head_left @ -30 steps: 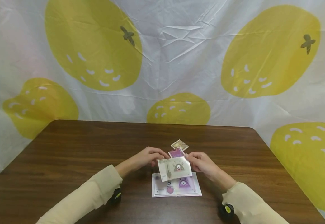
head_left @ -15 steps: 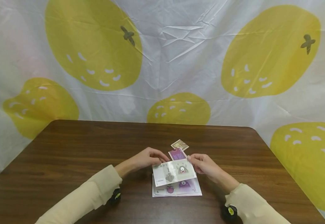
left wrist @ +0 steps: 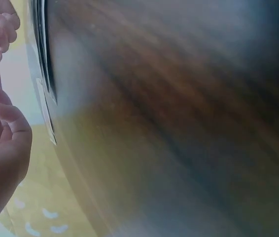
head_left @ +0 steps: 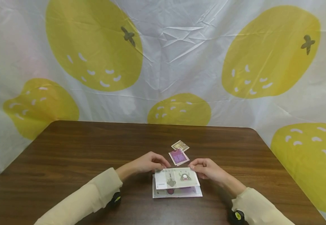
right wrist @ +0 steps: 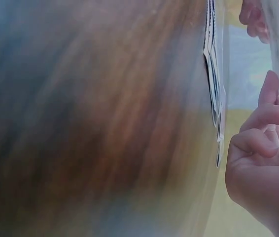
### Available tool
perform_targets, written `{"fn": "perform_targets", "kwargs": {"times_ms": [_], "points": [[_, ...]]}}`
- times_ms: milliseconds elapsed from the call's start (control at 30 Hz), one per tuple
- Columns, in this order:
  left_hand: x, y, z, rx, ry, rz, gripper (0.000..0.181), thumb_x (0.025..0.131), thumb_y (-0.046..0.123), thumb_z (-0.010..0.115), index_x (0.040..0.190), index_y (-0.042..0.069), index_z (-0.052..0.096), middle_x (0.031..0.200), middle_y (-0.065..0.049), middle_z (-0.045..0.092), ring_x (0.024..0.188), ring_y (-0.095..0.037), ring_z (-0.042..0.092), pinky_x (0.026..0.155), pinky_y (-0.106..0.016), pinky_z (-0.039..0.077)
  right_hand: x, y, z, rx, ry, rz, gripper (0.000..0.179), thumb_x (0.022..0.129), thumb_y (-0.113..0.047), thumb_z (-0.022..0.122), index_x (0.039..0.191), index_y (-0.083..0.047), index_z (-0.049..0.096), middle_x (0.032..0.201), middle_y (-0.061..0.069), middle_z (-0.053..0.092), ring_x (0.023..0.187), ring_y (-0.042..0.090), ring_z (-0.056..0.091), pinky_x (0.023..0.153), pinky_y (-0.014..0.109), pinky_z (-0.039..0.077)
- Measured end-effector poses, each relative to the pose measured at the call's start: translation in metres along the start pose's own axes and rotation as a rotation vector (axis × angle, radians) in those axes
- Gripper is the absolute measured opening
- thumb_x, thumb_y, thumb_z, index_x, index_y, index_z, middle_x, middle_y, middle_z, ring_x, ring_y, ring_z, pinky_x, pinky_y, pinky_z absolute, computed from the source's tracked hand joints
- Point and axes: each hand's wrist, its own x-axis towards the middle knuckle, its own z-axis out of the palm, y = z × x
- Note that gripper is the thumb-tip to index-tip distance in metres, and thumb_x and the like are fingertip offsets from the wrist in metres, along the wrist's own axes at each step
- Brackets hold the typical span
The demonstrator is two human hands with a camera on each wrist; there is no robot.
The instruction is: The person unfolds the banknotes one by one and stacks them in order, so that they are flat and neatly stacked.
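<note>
The person's left hand (head_left: 149, 162) and right hand (head_left: 209, 168) each pinched an upper corner of a pale grey note (head_left: 177, 178) marked 1, and I could see it held up off the table (head_left: 95, 140), over a stack of notes (head_left: 191, 191) with a purple print and a 5 showing. Just beyond lay a purple piece (head_left: 178, 157) overlapping a tan piece (head_left: 180, 145). The tabletop was dark brown wood grain; behind it hung a creased white cloth (head_left: 158, 72) printed with big yellow lemons (head_left: 94, 47).
</note>
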Motion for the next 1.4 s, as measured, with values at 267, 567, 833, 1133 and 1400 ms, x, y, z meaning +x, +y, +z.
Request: {"fn": "perform_targets", "kwargs": {"times_ms": [267, 567, 833, 1133, 1400], "points": [[-0.008, -0.002, 0.000, 0.026, -0.086, -0.012, 0.020, 0.078, -0.003, 0.056, 0.098, -0.003, 0.063, 0.071, 0.002, 0.055, 0.057, -0.010, 0.046, 0.048, -0.022, 0.038, -0.003, 0.002, -0.002, -0.033, -0.012, -0.006, 0.023, 0.086, -0.012, 0.055, 0.097, 0.009, 0.057, 0.052, -0.003, 0.040, 0.043, 0.005, 0.034, 0.040, 0.018, 0.024], [-0.011, -0.003, 0.001, 0.197, -0.098, 0.003, 0.017, 0.079, -0.001, 0.057, 0.093, 0.002, 0.065, 0.068, 0.005, 0.055, 0.059, -0.008, 0.048, 0.051, -0.022, 0.041, -0.001, 0.003, -0.002, -0.096, -0.046, -0.010, 0.020, 0.083, -0.012, 0.060, 0.093, 0.006, 0.058, 0.057, 0.000, 0.046, 0.045, 0.005, 0.037, 0.041, 0.017, 0.027], [-0.009, -0.002, 0.005, 0.362, -0.030, 0.000, 0.011, 0.077, 0.004, 0.062, 0.086, 0.007, 0.066, 0.065, 0.009, 0.052, 0.059, -0.003, 0.046, 0.054, -0.020, 0.038, 0.001, 0.007, -0.003, -0.165, -0.046, -0.037, 0.017, 0.083, -0.012, 0.061, 0.090, 0.004, 0.060, 0.061, 0.002, 0.051, 0.046, 0.006, 0.039, 0.041, 0.018, 0.030], [-0.006, -0.004, 0.011, 0.494, 0.016, 0.020, 0.007, 0.075, 0.007, 0.063, 0.081, 0.009, 0.065, 0.060, 0.010, 0.049, 0.056, -0.002, 0.044, 0.054, -0.020, 0.037, -0.002, 0.002, -0.001, -0.204, -0.028, -0.032, 0.014, 0.082, -0.007, 0.060, 0.088, 0.006, 0.060, 0.067, 0.005, 0.054, 0.047, 0.007, 0.039, 0.042, 0.018, 0.031], [-0.004, -0.007, 0.014, 0.538, 0.035, 0.022, 0.007, 0.074, 0.008, 0.065, 0.079, 0.010, 0.062, 0.057, 0.009, 0.047, 0.052, -0.002, 0.042, 0.050, -0.020, 0.035, 0.001, 0.009, -0.002, -0.294, -0.004, -0.010, 0.015, 0.079, -0.016, 0.065, 0.085, -0.002, 0.062, 0.064, 0.000, 0.052, 0.049, 0.008, 0.040, 0.042, 0.019, 0.031]]}}
